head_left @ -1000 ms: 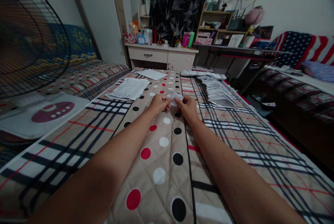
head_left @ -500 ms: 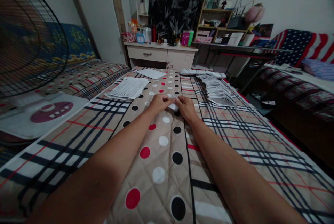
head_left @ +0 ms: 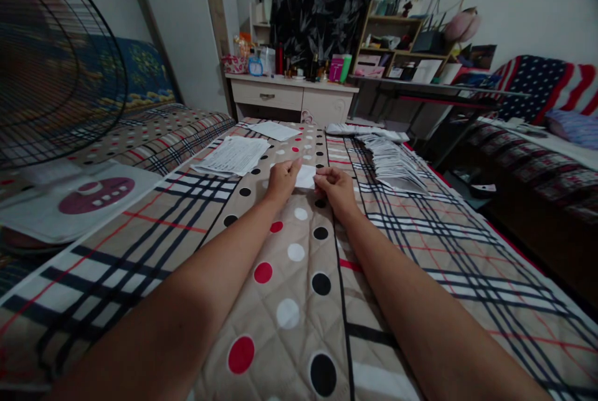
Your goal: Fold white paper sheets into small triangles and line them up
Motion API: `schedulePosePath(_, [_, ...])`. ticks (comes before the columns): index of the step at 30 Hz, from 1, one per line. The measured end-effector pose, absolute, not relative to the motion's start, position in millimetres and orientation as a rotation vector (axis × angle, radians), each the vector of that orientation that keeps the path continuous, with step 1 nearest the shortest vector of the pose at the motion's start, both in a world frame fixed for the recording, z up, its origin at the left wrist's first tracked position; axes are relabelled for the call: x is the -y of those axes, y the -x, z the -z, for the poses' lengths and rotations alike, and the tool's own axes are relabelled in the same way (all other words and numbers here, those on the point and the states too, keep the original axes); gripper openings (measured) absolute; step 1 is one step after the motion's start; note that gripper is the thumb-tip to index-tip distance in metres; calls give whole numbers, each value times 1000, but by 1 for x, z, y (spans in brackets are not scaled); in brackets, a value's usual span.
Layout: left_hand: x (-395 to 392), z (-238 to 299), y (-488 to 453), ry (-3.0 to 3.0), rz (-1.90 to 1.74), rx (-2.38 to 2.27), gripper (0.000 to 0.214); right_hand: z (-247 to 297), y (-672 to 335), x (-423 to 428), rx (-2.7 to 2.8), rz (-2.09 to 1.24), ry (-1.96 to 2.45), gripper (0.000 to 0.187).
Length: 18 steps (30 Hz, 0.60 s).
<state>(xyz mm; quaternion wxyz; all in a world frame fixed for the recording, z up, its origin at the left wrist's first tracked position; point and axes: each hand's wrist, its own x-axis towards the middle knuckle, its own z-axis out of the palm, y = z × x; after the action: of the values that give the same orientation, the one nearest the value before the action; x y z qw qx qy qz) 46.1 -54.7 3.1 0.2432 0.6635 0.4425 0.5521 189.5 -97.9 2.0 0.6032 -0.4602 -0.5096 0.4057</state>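
Observation:
Between my two hands is a small white piece of paper (head_left: pixel 306 177), held just above the dotted bedspread (head_left: pixel 275 351). My left hand (head_left: pixel 282 180) is closed on its left side, thumb on top. At its right edge my right hand (head_left: pixel 335 188) pinches the paper between thumb and fingers. Beyond the left hand lies a stack of printed sheets (head_left: pixel 238 155), with another white sheet (head_left: pixel 274 130) farther back. To the right of my right hand, a fanned row of folded papers (head_left: pixel 395 164) rests on the bedspread.
A fan with a wire guard (head_left: pixel 60 65) stands close at the left, above a white bag with a purple print (head_left: pixel 96 195). A white drawer cabinet (head_left: pixel 266 97) stands beyond the bed's far end. At right are a dark-framed desk (head_left: pixel 430 86) and a second bed (head_left: pixel 527 146).
The paper now shows as a wider flat white face between my hands. My hands have moved slightly apart, and the whole view has shifted a little.

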Motion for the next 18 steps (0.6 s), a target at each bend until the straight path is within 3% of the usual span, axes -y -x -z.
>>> schedulePosePath(12, [57,0,-52,-1465,-1433,-813,45,2,-194,92,1358,-395,1116,18])
schedulePosePath(18, [59,-2,-51,-1620,-1447,-777,24,5,-204,91,1508,-76,1189,12])
